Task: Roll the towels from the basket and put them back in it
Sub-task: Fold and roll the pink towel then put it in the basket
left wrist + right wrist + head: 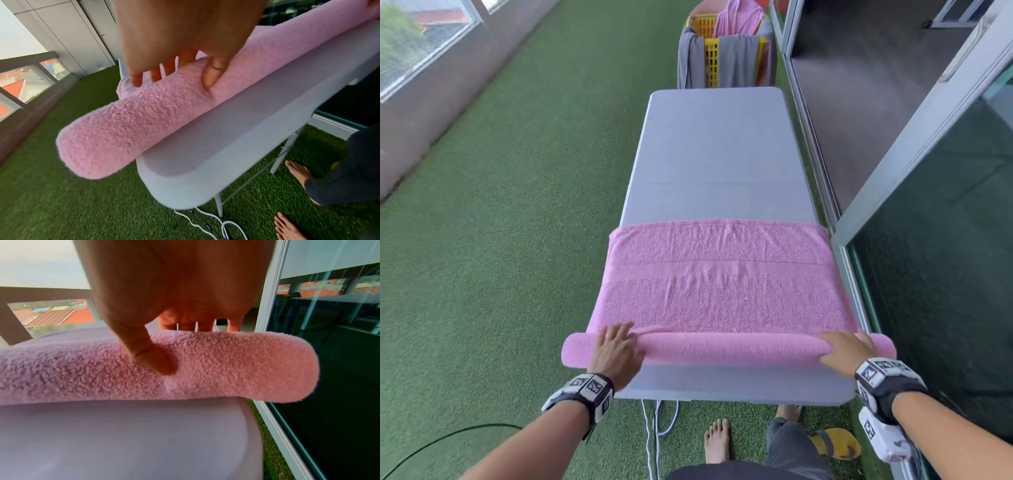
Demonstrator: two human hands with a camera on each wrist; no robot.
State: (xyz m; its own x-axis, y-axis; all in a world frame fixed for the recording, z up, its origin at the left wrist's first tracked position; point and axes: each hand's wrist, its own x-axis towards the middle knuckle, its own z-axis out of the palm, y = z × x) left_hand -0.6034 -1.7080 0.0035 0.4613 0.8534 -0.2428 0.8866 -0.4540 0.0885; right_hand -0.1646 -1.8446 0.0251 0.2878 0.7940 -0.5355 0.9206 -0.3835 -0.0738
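A pink towel (722, 294) lies across the near end of the grey table (715, 154), its near edge wound into a roll (722, 349) that overhangs both table sides. My left hand (616, 346) holds the roll near its left end, fingers over the top and thumb (211, 78) pressed into the near side of the roll (133, 121). My right hand (849, 349) grips the right end the same way, thumb (156, 360) dug into the roll (246, 369). A yellow basket (710, 61) stands beyond the table's far end, with grey towels (736, 61) and a pink one (736, 17) draped over it.
A glass sliding door (928, 274) runs close along the table's right side. Green artificial grass (500, 240) covers the floor on the left. White cables (657, 428) hang under the table near my bare foot (717, 442). A yellow sandal (835, 442) lies beside it.
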